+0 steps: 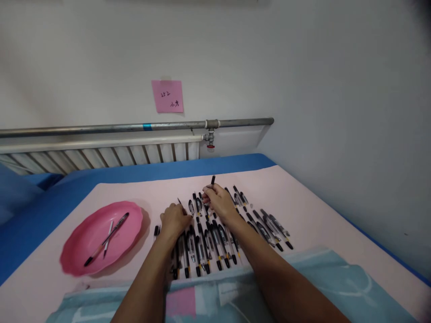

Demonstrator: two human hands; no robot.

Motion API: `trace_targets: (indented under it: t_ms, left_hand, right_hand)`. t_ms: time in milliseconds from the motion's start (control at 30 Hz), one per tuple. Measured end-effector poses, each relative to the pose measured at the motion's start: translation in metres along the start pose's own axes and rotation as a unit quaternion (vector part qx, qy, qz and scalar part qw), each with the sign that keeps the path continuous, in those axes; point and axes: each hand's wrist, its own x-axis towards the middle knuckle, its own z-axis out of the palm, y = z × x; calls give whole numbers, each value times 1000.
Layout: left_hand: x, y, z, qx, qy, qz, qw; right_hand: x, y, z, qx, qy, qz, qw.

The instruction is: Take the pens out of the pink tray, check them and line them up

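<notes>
Several black and clear pens lie in rows on a pale pink sheet. My right hand is closed in a pinch on a black pen that sticks up above the far row. My left hand rests closed over the left end of the rows, its fingers curled round a thin dark pen part whose tip shows beyond the knuckles. A short black pen piece lies just left of that hand.
A pink oval dish at the left holds one black pen and a white refill. Blue bedding borders the sheet; a radiator and metal pipe run along the wall. A pink note hangs above. A light blue cloth covers the near edge.
</notes>
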Motion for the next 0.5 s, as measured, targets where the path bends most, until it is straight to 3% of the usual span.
trace_targets:
  t_ms: [267,400,500]
  left_hand:
    - [2,-4,3,-28,58,-54,996]
    - [8,-10,1,-132,64,-74,986]
    - [11,-16,-5,-269,61,-72,958]
  right_hand:
    - [0,2,1,-11,-10,-6,1000]
    - [0,2,1,-37,-15,-21,999]
    - [-4,2,2,-69,-38,-40,996]
